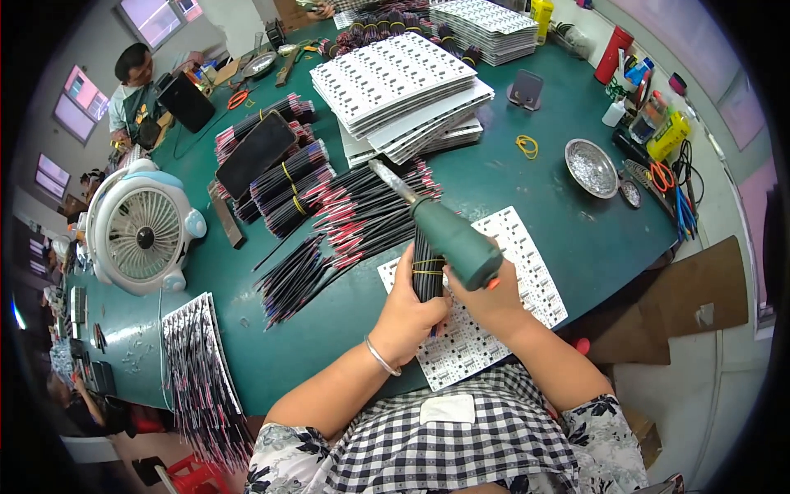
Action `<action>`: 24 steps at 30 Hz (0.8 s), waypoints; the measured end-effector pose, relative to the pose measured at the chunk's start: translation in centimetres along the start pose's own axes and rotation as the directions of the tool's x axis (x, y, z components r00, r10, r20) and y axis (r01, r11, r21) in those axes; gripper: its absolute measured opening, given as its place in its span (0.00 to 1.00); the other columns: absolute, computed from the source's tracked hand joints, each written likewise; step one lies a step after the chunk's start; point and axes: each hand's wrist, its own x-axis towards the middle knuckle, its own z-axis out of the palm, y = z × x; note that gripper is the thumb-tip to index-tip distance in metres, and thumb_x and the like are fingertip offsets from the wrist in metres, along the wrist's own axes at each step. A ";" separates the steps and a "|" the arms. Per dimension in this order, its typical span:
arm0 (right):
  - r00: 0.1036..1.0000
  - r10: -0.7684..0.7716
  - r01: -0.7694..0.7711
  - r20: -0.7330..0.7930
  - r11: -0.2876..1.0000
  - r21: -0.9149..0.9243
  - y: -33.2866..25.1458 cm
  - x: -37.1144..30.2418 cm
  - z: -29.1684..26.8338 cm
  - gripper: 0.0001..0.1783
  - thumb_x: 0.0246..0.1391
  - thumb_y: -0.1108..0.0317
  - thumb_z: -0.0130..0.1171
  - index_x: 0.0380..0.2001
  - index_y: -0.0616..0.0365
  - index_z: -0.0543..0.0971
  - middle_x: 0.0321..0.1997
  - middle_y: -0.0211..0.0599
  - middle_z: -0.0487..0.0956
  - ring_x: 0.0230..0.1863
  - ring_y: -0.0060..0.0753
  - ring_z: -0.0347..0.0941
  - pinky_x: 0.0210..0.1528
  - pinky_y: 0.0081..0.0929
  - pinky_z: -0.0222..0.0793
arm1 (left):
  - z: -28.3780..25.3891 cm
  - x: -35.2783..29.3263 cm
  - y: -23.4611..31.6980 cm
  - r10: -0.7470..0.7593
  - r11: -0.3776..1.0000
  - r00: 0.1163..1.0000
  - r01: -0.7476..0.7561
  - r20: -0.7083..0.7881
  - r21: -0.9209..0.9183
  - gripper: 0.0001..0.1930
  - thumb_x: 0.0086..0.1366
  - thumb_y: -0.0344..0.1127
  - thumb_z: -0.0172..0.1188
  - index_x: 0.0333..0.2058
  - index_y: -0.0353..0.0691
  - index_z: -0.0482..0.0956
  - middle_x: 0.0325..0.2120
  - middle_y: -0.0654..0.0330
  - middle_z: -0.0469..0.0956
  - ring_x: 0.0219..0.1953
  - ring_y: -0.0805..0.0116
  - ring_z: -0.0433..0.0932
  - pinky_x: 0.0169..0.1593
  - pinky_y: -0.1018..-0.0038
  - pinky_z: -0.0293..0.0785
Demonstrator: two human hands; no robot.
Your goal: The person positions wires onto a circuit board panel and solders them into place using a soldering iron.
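Note:
A bundle of black wires (427, 284) stands upright in my left hand (403, 317), whose fingers and thumb are wrapped round it. A yellow rubber band (426, 267) circles the bundle. My right hand (498, 300) is curled close beside the band, its fingers partly hidden by a green power tool (457, 239). The tool has a narrow metal tip and overlaps the hand; whether it is gripped or hangs in front, I cannot tell. Beneath both hands lies a white printed sheet (527, 263). Loose black wires with red ends (362, 214) are spread just beyond.
White sheets (395, 86) are stacked at the back. Banded wire bundles lie under a dark phone (257, 154). A white fan (140, 235) is at the left, beside a wire-covered sheet (202, 354). A metal bowl (591, 168) stands right. A person (136, 90) sits far left.

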 end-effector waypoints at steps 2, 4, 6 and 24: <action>0.892 -0.438 0.442 0.113 0.791 -0.422 0.2 0.1 -0.3 0.28 0.37 0.79 0.64 0.46 0.58 0.70 0.41 0.45 0.77 0.40 0.45 0.77 0.39 0.33 0.73 | 0.6 0.1 0.4 0.005 0.998 0.998 -0.001 -0.061 0.066 0.37 0.51 0.18 0.57 0.60 0.44 0.55 0.28 0.62 0.71 0.20 0.77 0.70 0.19 0.80 0.66; 0.846 -0.515 0.522 0.140 0.744 -0.417 0.1 0.3 -0.1 0.26 0.35 0.77 0.65 0.43 0.58 0.71 0.38 0.48 0.77 0.38 0.53 0.75 0.39 0.37 0.73 | 0.2 0.6 0.3 0.007 0.954 0.999 0.007 -0.045 0.299 0.28 0.50 0.20 0.58 0.51 0.41 0.65 0.27 0.62 0.72 0.18 0.79 0.69 0.18 0.80 0.64; 0.809 -0.553 0.574 0.198 0.674 -0.465 0.2 0.4 -0.2 0.24 0.37 0.76 0.64 0.42 0.57 0.71 0.36 0.45 0.77 0.36 0.50 0.76 0.37 0.37 0.74 | -0.9 1.2 -0.4 0.009 0.870 1.000 -0.008 0.001 0.493 0.36 0.51 0.24 0.58 0.59 0.37 0.53 0.35 0.54 0.74 0.36 0.64 0.77 0.39 0.71 0.75; 0.983 0.071 -0.057 -0.171 0.995 0.086 -1.8 0.2 -2.7 0.05 0.48 0.74 0.61 0.30 0.60 0.77 0.25 0.28 0.78 0.27 0.19 0.73 0.31 0.18 0.68 | 0.2 -0.1 0.4 -0.058 0.994 0.996 0.063 0.064 -0.087 0.36 0.55 0.22 0.54 0.61 0.44 0.50 0.26 0.61 0.70 0.19 0.74 0.70 0.20 0.79 0.66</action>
